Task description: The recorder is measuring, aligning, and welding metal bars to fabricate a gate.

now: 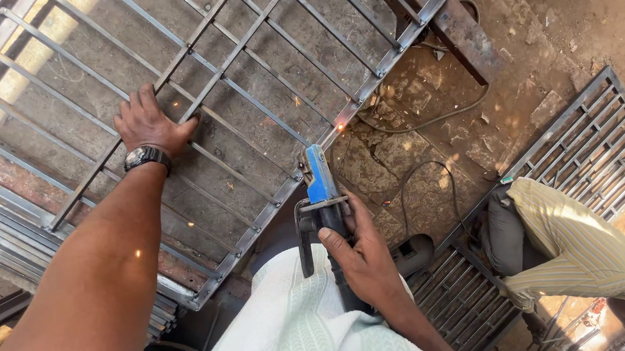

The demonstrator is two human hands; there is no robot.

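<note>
While R hand [365,257] grips grinder [322,196], L [148,125] flat.

Strong daylight falls across the scene. Beyond the left hand [147,125], a sunlit patch at the upper-left corner is washed out. Just ahead of the right hand [365,257] gripping the angle grinder [323,197], orange sparks glow against the metal grille [260,90]. Bars cast hard shadows beneath. Focus is sharp centrally; straight bars bow slightly near the edges.
</note>
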